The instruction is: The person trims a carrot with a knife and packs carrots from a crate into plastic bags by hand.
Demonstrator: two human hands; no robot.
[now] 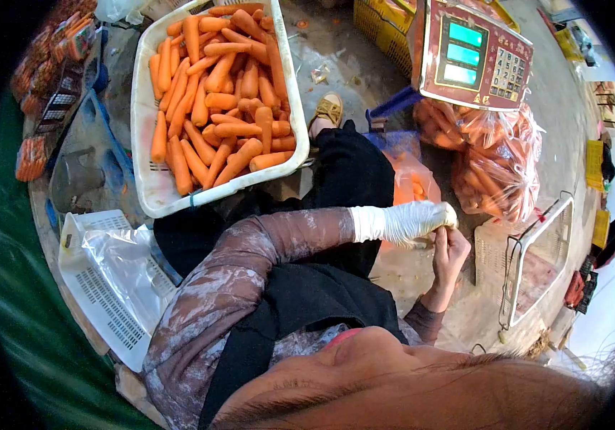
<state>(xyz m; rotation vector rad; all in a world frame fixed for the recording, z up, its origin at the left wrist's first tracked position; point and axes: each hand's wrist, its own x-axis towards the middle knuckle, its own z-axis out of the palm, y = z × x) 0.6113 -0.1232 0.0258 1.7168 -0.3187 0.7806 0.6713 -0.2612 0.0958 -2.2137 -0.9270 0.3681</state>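
Observation:
My left hand (416, 221), in a white glove with a long cuff, reaches across my lap with its fingers closed. Against its fingertips, the bare fingers of my right hand (452, 251) are pinched together. What they hold between them, if anything, is too small to make out. Just beyond my hands is a thin reddish plastic bag (416, 188) with carrots in it. A white crate (142, 172) heaped with loose carrots (221, 100) stands in front of me, to the left.
A digital scale (476, 57) with lit green displays stands at upper right, beside filled carrot bags (497, 168). A white basket (490, 251) lies to the right. Clear plastic bags (125, 261) lie on a white crate (85, 287) at left. A yellow crate (386, 36) stands behind.

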